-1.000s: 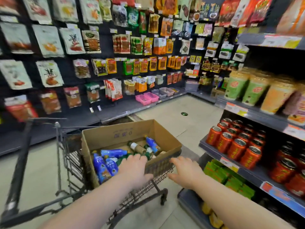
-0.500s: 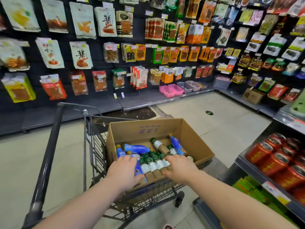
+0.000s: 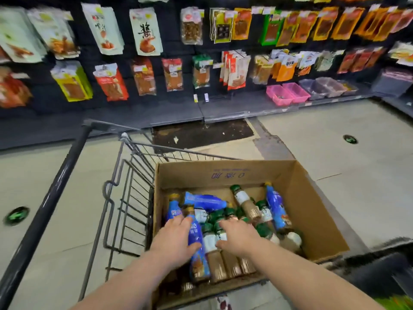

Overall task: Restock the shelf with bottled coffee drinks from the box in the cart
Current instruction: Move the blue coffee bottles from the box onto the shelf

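Bottled coffee drinks [image 3: 210, 241] lie heaped in the near half of an open cardboard box [image 3: 312, 209], which sits in a wire shopping cart [image 3: 129, 198]. Most are green-capped bottles with white labels and brown contents, packed side by side along the box's near edge with their caps pointing toward the far wall. Several blue-labelled bottles are mixed in. One [image 3: 199, 262] runs lengthwise near the left wall, another [image 3: 204, 201] lies crosswise above it, and a third [image 3: 276, 209] lies near the right wall. A single brown bottle [image 3: 245, 204] rests loose toward the middle, and the far part of the box floor is bare cardboard. Both forearms reach in over the near edge. The left hand [image 3: 174, 240] rests palm down on the blue bottles by the left wall, its fingers fairly straight and its thumb laid across the lengthwise one, not closed around it. The right hand [image 3: 240, 238] is just beside it, over the middle of the green-capped row. Its fingers are spread and relaxed, touching the caps and gripping nothing. The bottles lie directly under and just ahead of both palms. The cart's dark handle bar [image 3: 51, 202] slants off to the left over a pale tiled floor [image 3: 335, 153]. Beyond it, hanging snack packets [image 3: 146, 32] cover a dark wall, with pink bins [image 3: 287, 93] on its low ledge.
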Demonstrator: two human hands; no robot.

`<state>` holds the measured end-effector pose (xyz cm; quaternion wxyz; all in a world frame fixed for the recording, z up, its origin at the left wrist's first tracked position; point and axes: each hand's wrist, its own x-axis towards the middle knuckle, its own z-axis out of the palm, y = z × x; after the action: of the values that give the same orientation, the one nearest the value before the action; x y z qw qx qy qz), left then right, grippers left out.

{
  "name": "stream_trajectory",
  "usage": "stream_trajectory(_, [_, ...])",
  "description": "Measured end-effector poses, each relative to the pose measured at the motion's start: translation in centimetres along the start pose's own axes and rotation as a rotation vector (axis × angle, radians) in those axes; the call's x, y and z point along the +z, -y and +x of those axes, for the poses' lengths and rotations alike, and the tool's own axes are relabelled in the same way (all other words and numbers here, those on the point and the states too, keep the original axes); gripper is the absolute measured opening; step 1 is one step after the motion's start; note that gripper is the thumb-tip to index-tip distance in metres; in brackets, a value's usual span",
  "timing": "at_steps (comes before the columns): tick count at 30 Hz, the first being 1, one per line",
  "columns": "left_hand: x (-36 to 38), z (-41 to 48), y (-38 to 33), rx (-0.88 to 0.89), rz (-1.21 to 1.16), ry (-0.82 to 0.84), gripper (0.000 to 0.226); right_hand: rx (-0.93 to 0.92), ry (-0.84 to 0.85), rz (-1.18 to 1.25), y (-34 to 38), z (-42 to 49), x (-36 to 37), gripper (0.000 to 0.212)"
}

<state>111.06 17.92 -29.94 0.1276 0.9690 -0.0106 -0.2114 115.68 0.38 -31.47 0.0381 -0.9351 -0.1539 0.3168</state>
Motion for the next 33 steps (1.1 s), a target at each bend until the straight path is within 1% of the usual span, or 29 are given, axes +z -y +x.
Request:
stream_trajectory(4, [2.2,3.2,0.3,-0.128,-0.095,0.022,0.082,-0.032,0.12,0.066,-0.8,4.7,1.6,0.058])
stream_trajectory(8, [4.1,5.4,1.0,-0.252,-0.195,-0.003,0.082,-0.047,0.201,0.194,-0.3,8.3,4.0,0.062])
stream_trajectory(15, [6.2,7.9,2.3,-0.487,-0.447,-0.047,0.089,0.001,0.203,0.502,1.5,12.0,6.9,0.071])
stream_trajectory(17, [6.8,8.5,2.6,-0.529,-0.494,-0.046,0.089,0.035,0.19,0.547,2.0,12.8,7.5,0.079])
stream_trajectory(20, [7.5,9.4,3.2,-0.572,-0.583,-0.094,0.086,0.079,0.179,0.524,2.4,13.5,8.0,0.1])
stream_trajectory(21, [7.5,9.7,3.3,-0.596,-0.616,-0.109,0.086,0.078,0.179,0.499,2.4,13.7,8.2,0.099])
stream_trajectory(22, [7.6,10.1,3.4,-0.622,-0.647,-0.12,0.085,0.077,0.176,0.484,2.5,13.8,8.3,0.094])
stream_trajectory(25, [7.7,11.0,3.6,-0.689,-0.693,-0.129,0.077,0.118,0.146,0.55,2.7,13.9,8.5,0.077])
stream_trajectory(30, [8.1,11.7,4.0,-0.721,-0.674,-0.092,0.08,0.144,0.066,0.712,2.7,13.0,9.3,0.068])
stream_trajectory(33, [8.2,11.8,4.2,-0.732,-0.699,-0.086,0.076,0.168,0.056,0.772,2.7,12.5,9.5,0.066])
